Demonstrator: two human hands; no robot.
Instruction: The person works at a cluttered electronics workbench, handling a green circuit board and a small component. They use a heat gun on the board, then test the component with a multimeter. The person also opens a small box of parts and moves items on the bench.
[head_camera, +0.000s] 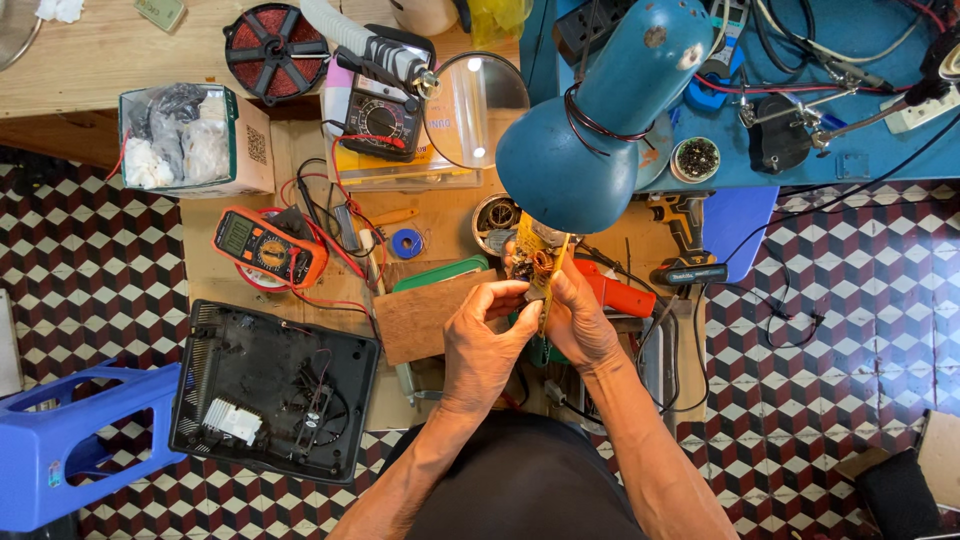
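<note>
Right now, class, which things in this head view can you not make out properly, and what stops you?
- Circuit board: held edge-on between left hand and right hand; its faces are not visible.
- Bench behind the blue lamp: covered by the shade.
- Blue stool: cut off by the left edge.
- Parts inside the open black casing: too small.

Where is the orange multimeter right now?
In the head view, the orange multimeter lies left of both hands, on the low wooden board, just above the opened black casing.

Both hands (482, 340) (580, 322) raised together, fingers (505, 291) pinched.
</note>
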